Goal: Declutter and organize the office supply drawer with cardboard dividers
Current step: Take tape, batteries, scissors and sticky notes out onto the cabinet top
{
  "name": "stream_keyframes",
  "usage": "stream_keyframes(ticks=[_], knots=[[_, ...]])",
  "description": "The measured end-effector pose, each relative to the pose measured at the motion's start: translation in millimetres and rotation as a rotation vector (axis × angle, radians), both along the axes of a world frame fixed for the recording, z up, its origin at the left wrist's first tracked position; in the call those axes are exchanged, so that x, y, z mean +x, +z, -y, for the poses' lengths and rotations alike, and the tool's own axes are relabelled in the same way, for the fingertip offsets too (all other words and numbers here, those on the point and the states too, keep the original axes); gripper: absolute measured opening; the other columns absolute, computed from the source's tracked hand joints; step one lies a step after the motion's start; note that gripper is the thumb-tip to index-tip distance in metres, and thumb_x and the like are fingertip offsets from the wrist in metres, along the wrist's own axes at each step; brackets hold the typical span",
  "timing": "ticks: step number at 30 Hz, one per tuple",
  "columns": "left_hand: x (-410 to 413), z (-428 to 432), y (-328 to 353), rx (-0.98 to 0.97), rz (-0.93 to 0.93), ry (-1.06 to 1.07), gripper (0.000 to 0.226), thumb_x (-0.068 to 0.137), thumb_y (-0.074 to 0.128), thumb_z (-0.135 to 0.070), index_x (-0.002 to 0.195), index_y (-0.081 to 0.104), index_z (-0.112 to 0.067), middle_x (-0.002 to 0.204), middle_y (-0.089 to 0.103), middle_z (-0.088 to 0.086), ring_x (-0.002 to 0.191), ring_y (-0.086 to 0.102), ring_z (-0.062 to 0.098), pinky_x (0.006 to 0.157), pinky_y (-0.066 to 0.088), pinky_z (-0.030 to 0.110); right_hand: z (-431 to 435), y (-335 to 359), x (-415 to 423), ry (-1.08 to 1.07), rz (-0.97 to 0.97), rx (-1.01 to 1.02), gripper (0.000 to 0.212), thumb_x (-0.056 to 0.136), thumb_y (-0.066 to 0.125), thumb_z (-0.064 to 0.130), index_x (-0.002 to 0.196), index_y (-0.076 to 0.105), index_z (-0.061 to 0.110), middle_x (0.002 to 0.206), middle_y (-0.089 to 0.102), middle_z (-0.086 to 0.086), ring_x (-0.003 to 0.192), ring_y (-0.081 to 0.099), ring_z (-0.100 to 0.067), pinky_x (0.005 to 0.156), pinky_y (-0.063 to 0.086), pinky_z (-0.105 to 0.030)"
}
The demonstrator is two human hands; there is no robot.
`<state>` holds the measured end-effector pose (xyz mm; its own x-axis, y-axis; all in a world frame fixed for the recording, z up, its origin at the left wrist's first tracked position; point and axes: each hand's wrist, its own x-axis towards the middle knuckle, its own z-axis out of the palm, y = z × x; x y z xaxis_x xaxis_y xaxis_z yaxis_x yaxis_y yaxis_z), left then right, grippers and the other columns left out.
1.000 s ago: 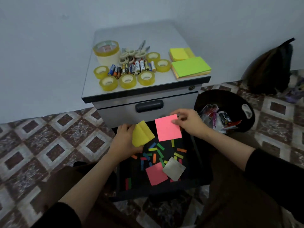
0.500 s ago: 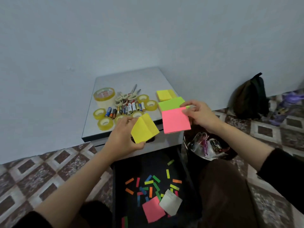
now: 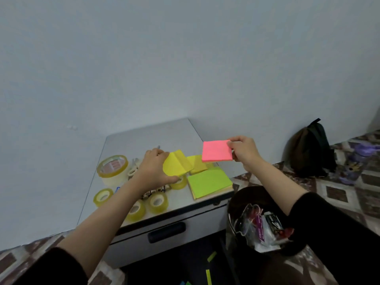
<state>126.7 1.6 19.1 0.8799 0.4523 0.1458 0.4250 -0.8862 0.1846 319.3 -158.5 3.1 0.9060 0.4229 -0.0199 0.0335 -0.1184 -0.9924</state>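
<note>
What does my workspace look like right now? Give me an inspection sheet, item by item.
Surface: grey cabinet top, front half covered with supplies.
Job's things: pink sticky pad and yellow sticky pad in the hands; green pad lying on the top; large tape roll, small tape rolls, scissors; open drawer holding loose paper strips.
Clutter: black bin of wrappers beside the cabinet.
Grippers: left hand grips the yellow sticky pad; right hand pinches the pink sticky pad.
Cables: nothing seen.
Surroundings: plain wall, patterned floor, dark backpack, purple bottle.
</note>
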Motion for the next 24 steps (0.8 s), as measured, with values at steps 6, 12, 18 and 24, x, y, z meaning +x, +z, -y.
stream_keyframes(ticks=[6, 12, 18, 24], knots=[[58, -10, -8, -0.088, -0.080, -0.008, 0.105, 0.048, 0.050, -0.059, 0.140, 0.038, -0.010, 0.135, 0.040, 0.012, 0.127, 0.034, 0.026, 0.101, 0.026, 0.027, -7, -21, 34, -0.036, -0.113, 0.035, 0.027, 0.093, 0.050, 0.003, 0.070, 0.051, 0.018, 0.067, 0.050, -0.003, 0.053, 0.043, -0.014, 0.042, 0.034, -0.017], [83, -10, -22, -0.194, -0.109, -0.082, 0.106, 0.049, 0.053, -0.059, 0.141, 0.037, -0.009, 0.136, 0.039, 0.011, 0.128, 0.034, 0.024, 0.101, 0.027, 0.025, -2, -37, 53, -0.062, -0.219, 0.098, 0.026, 0.094, 0.048, 0.002, 0.072, 0.052, 0.016, 0.068, 0.051, -0.003, 0.056, 0.045, -0.012, 0.046, 0.036, -0.019], [85, -8, -26, -0.254, -0.098, -0.092, 0.099, 0.052, 0.057, -0.055, 0.138, 0.042, -0.009, 0.136, 0.044, 0.011, 0.127, 0.039, 0.023, 0.100, 0.029, 0.025, 2, -48, 58, -0.068, -0.247, 0.061, 0.024, 0.094, 0.048, 0.002, 0.074, 0.054, 0.015, 0.069, 0.051, -0.003, 0.056, 0.045, -0.012, 0.038, 0.034, -0.013], [85, -11, -31, -0.339, -0.081, -0.097, 0.082, 0.071, 0.080, -0.034, 0.139, 0.041, -0.011, 0.141, 0.043, 0.007, 0.130, 0.039, 0.020, 0.102, 0.029, 0.023, -4, -46, 54, -0.046, -0.257, 0.056, 0.014, 0.094, 0.047, 0.001, 0.088, 0.057, 0.009, 0.067, 0.049, -0.004, 0.054, 0.041, -0.013, 0.031, 0.027, -0.011]])
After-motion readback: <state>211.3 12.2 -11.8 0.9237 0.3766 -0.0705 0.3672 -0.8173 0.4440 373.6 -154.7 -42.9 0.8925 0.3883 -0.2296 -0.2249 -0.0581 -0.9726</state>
